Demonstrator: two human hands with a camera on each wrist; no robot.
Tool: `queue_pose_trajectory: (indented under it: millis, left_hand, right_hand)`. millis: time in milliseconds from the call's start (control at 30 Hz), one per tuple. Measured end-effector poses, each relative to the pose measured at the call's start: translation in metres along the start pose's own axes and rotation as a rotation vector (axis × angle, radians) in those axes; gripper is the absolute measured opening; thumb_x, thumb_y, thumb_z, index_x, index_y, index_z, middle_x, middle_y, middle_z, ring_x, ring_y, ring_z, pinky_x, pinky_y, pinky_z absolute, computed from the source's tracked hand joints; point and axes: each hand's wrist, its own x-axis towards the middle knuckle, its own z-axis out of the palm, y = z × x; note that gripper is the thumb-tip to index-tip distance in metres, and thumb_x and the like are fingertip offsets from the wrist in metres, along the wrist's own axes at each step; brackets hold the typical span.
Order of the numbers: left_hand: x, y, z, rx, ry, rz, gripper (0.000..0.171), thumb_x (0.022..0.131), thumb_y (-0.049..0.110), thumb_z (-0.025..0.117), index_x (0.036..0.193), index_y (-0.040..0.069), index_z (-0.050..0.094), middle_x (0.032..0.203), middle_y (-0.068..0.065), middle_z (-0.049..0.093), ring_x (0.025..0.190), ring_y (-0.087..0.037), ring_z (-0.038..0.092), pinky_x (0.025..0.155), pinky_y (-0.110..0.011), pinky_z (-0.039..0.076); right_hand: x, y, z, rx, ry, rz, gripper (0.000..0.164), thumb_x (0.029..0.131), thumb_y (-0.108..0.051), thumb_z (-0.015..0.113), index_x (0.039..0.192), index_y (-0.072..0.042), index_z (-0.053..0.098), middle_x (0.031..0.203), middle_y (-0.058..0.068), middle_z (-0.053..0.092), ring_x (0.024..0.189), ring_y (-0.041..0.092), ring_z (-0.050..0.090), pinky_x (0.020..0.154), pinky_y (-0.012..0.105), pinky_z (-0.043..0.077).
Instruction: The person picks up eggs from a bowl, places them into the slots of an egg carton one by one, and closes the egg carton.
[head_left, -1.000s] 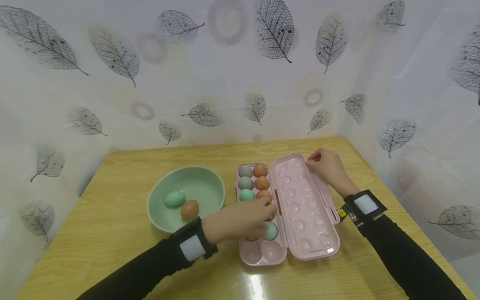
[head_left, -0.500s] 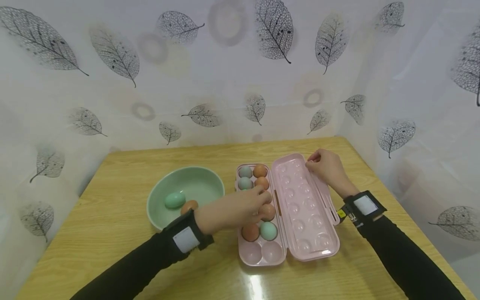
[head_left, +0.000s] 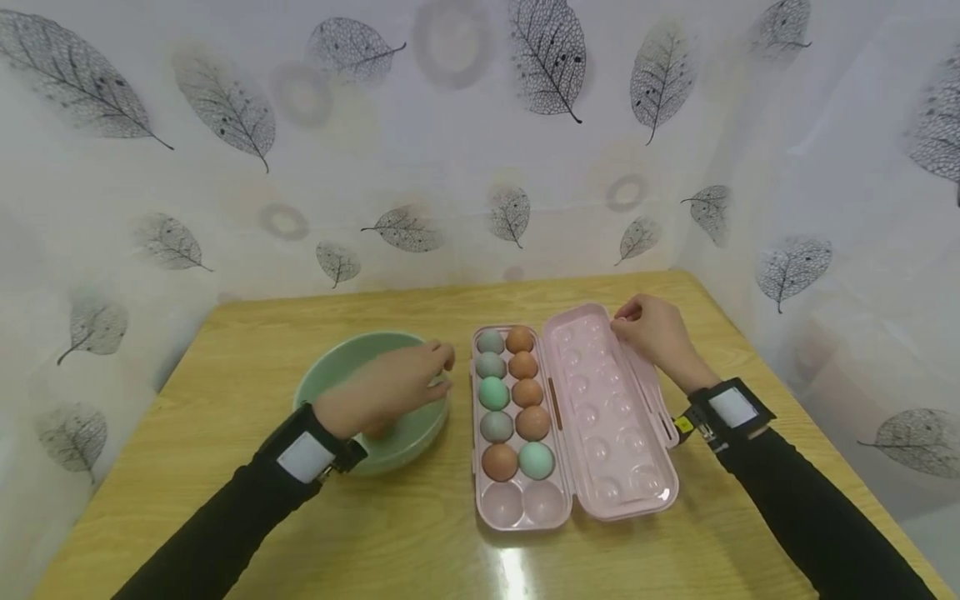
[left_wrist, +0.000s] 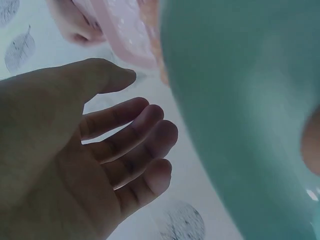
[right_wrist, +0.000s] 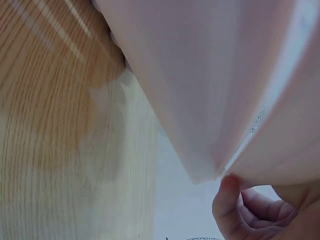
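My left hand (head_left: 386, 387) is over the green bowl (head_left: 416, 446), its fingers loosely bent and nothing between them. A brown egg (head_left: 379, 430) shows below the hand inside the bowl. To the right lies an opened pink plastic egg box (head_left: 525, 518). Several brown, grey and green eggs, such as the green egg (head_left: 537, 460), sit in its cups. The two cups at the near end show bare pink plastic. Beyond, my right hand (head_left: 656, 333) pinches the pink side flap (head_left: 651, 383) of the lid (head_left: 600, 400) between thumb and finger, as the right wrist view also shows.
Everything stands on a yellow wooden table (head_left: 225, 467). A white leaf-patterned sheet (head_left: 450, 167) hangs behind the table and along both sides. The table's right edge runs close to my right wrist.
My left hand has moved left from above the egg box to above the bowl, uncovering the egg rows and covering the green egg in the bowl. The right hand keeps its place at the lid.
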Motion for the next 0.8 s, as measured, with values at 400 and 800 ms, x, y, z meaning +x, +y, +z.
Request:
queue_pose_trajectory:
  millis: [400, 800]
  left_hand:
    - [-0.017, -0.048, 0.008, 0.002, 0.019, -0.066, 0.017, 0.099, 0.019, 0.062, 0.107, 0.004, 0.058, 0.1, -0.008, 0.065, 0.087, -0.017, 0.062, 0.079, -0.036, 0.055]
    - [-0.017, -0.06, 0.007, -0.014, -0.121, -0.158, 0.016, 0.093, 0.02, 0.066, 0.099, 0.006, 0.06, 0.088, -0.003, 0.063, 0.077, -0.016, 0.056, 0.069, -0.032, 0.05]
  right_hand:
    - [0.0, -0.003, 0.002, 0.004, -0.005, 0.002, 0.026, 0.093, -0.017, 0.064, 0.109, 0.004, 0.064, 0.106, 0.023, 0.066, 0.089, 0.03, 0.063, 0.069, 0.028, 0.051]
    - [0.0, 0.003, 0.0, 0.0, 0.025, -0.005, 0.025, 0.092, -0.017, 0.064, 0.107, 0.003, 0.065, 0.104, 0.023, 0.067, 0.087, 0.029, 0.063, 0.066, 0.025, 0.048]
